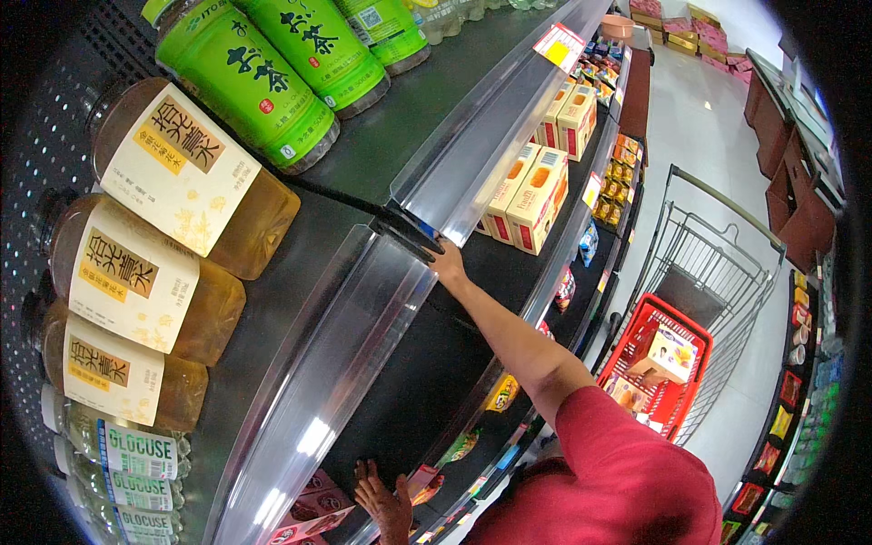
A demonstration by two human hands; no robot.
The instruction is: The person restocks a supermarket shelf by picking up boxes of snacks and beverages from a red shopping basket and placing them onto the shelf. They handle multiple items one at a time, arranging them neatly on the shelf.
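My right hand (447, 261) reaches out from a red sleeve to the gap between two clear plastic shelf guards, the upper one (470, 146) and the lower one (327, 354). Its fingertips meet the end of a black strip (340, 197) there and are partly hidden, so its grip is unclear. Lower down, my left hand (385, 501) is spread with its thumb apart, holding nothing visible. It hovers by or rests at the edge of a black shelf (415, 381), beside pink boxes (317, 514). Cream-coloured cartons (538, 201) stand on that shelf, beyond my right hand.
Green-labelled tea bottles (252, 82), amber drink bottles (180, 170) and clear bottles (139, 456) line the top shelf. Behind my right arm, a wire shopping cart (715, 272) stands beside a red basket (702, 334) with boxes inside. Brown counters (790, 163) flank the tiled aisle (695, 116).
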